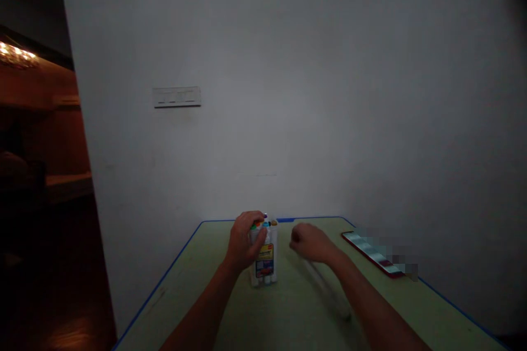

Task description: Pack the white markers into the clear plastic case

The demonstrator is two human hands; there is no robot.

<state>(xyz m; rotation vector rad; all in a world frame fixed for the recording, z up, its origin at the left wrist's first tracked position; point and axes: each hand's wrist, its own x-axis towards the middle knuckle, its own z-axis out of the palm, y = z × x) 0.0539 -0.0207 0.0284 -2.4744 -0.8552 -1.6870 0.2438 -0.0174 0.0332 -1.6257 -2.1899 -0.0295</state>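
A clear pack of markers [265, 260] with coloured caps on top and a dark printed label stands upright on the table. My left hand [246, 238] is closed around its upper left part, thumb across the front and fingers over the top. To the right of the pack, my right hand [312, 242] is closed in a loose fist, its fingertips mostly hidden. From beneath this fist a white marker [327, 288], smeared by motion, slants down toward the near right. Its white body resembles those in the pack.
The pale green table [189, 269] has a blue edge and meets a grey wall [308, 93]. On its right side lies a long flat red-edged case [373, 252], partly pixelated. A switch panel [177, 97] is on the wall; a dim room opens at left.
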